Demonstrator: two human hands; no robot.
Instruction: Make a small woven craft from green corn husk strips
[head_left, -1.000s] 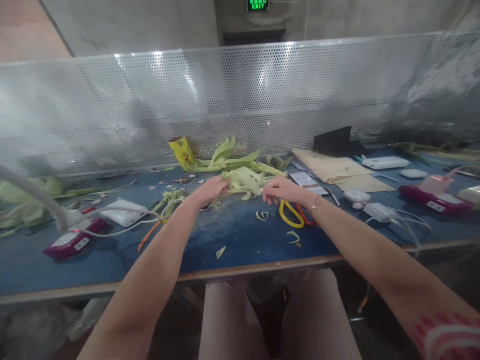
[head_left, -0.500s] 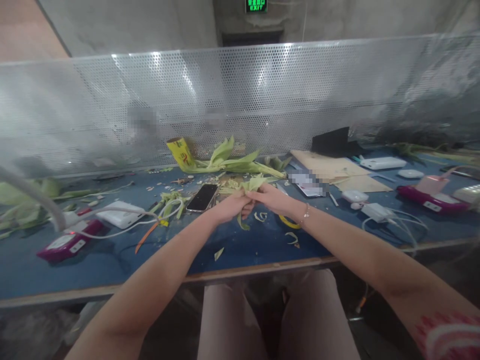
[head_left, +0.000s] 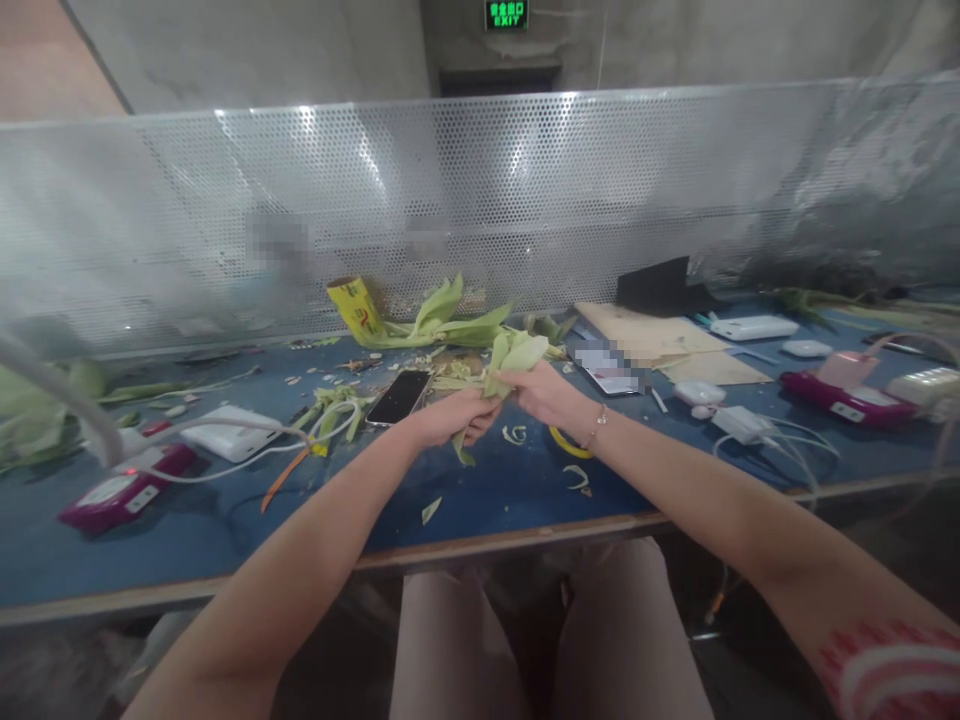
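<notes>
Over the middle of the blue table, my left hand [head_left: 463,413] is closed around a folded pale green leaf [head_left: 519,357], whose lower end pokes out beneath the fingers. My right hand [head_left: 550,398], with a thin bracelet at its wrist, pinches the same leaf from the right. The upper part of the leaf spreads above both hands. Just left of my left hand lies a dark-screened phone [head_left: 400,397]. Behind the leaf is a leafy green stalk [head_left: 472,328]. Curled peel scraps [head_left: 514,434] and a yellow ring [head_left: 570,442], partly behind my right wrist, lie close by.
A crushed yellow cup [head_left: 358,312] stands against the perforated metal screen [head_left: 480,190]. Purple power strips [head_left: 131,490] and white cables are at both sides. Cardboard [head_left: 652,335] and another phone [head_left: 609,368] lie right of centre. The table's front edge [head_left: 510,540] is above my knees.
The leaf now stands out larger and more spread above my hands. My right hand has shifted slightly up. The whole view has moved a little.
</notes>
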